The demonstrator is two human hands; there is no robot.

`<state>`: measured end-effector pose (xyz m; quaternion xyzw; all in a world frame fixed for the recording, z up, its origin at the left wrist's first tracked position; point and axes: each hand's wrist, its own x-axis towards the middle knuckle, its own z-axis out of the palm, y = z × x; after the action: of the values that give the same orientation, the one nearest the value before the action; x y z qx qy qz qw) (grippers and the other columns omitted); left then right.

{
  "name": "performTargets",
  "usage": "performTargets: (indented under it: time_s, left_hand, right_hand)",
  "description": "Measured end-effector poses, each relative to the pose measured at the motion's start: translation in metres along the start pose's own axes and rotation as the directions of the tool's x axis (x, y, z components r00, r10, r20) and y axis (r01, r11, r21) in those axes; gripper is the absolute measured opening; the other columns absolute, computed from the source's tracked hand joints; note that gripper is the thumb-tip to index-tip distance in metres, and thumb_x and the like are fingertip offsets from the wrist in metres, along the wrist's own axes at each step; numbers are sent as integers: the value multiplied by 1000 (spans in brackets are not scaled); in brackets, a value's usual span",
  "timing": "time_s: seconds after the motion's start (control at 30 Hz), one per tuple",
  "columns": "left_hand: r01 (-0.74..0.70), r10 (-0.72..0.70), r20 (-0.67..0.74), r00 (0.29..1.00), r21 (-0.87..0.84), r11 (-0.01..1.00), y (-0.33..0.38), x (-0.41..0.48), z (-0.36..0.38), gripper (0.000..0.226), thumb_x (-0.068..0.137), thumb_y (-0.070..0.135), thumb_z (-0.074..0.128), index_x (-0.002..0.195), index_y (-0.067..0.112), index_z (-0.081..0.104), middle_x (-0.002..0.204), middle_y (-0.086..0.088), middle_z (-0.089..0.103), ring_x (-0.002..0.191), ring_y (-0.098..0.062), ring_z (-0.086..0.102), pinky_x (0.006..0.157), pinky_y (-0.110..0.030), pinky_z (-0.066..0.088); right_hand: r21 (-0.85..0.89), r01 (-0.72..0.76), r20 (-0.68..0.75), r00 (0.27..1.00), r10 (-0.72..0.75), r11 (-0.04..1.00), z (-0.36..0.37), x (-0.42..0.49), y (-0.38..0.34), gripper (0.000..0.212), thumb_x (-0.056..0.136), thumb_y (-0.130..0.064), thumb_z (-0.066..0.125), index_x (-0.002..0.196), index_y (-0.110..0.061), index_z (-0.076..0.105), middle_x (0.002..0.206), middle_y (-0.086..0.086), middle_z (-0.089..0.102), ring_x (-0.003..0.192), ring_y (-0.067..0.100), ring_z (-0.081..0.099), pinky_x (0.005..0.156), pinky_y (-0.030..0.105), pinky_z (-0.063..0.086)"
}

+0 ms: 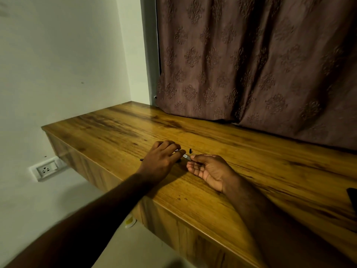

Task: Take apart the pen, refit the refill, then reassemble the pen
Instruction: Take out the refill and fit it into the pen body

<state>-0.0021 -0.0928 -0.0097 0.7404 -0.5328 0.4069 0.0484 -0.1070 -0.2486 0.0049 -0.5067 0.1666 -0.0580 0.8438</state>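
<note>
My left hand (pixel 161 158) lies palm down on the wooden desk (pixel 251 171), its fingers closed around the pen barrel (pixel 184 156), whose pale end sticks out to the right. My right hand (pixel 209 170), palm up, pinches that end with thumb and forefinger. A small black pen part (pixel 190 151) stands on the desk just beyond the two hands. A thin dark tip (pixel 141 159) pokes out left of my left hand; what it belongs to is hidden. Most of the pen is covered by my fingers.
A brown patterned curtain (pixel 251 64) hangs onto the back of the desk. A dark object (pixel 352 196) shows at the right edge. A wall socket (pixel 47 169) sits below the desk's left end, and a white-yellow item (pixel 129 222) lies on the floor under the front edge.
</note>
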Motion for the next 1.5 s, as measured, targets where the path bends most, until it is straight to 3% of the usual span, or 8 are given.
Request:
performTargets:
  time_s: [0.2, 0.37, 0.63, 0.97, 1.27, 1.5]
  left_hand:
    - [90, -88, 30, 996, -76, 993, 5, -4, -1, 32, 86, 18, 43, 111, 15, 64, 102, -7, 67, 94, -22, 55, 70, -34, 44]
    - [121, -116, 56, 992, -97, 988, 7, -7, 0, 32, 86, 21, 45, 111, 16, 64, 103, -6, 66, 93, -24, 59, 70, -33, 43]
    - [102, -110, -67, 992, -115, 988, 8, -6, -3, 31, 86, 16, 44, 113, 17, 57, 107, -9, 67, 104, -24, 50, 74, -37, 40]
    - [144, -139, 41, 989, -161, 976, 6, -5, 1, 31, 85, 18, 48, 111, 10, 65, 110, -12, 67, 102, -27, 58, 76, -38, 52]
    - [228, -213, 87, 973, -241, 943, 8, -6, -3, 34, 86, 19, 45, 112, 11, 64, 110, -12, 67, 92, -29, 65, 77, -35, 51]
    - [278, -259, 110, 960, -241, 930, 7, -7, -1, 34, 85, 18, 48, 114, 12, 64, 111, -11, 67, 93, -29, 65, 78, -36, 51]
  right_hand:
    - [-31, 0, 6, 1000, 0, 1000, 1, -1, 0, 9, 89, 1, 59, 85, 5, 66, 68, 16, 68, 58, 18, 68, 55, 25, 58]
    - [-29, -6, 21, 1000, 6, 1000, 0, 0, 0, 10, 89, -1, 59, 83, 4, 67, 66, 14, 68, 57, 18, 68, 53, 25, 57]
    - [-7, -15, 60, 998, 15, 1000, 1, -2, 0, 11, 89, -2, 58, 85, 4, 67, 70, 14, 65, 58, 17, 67, 55, 24, 57]
    - [-18, 12, 39, 999, -12, 1000, 3, -2, 0, 11, 89, -2, 60, 92, 6, 66, 72, 15, 66, 58, 17, 67, 54, 24, 57]
    - [-6, 90, 0, 996, -90, 996, 4, -3, -1, 22, 94, -17, 56, 89, 2, 66, 72, 14, 67, 58, 18, 65, 52, 23, 55]
    - [-71, 86, 41, 996, -84, 994, 0, -4, -2, 17, 90, -12, 60, 95, 4, 67, 74, 15, 66, 61, 19, 64, 55, 25, 54]
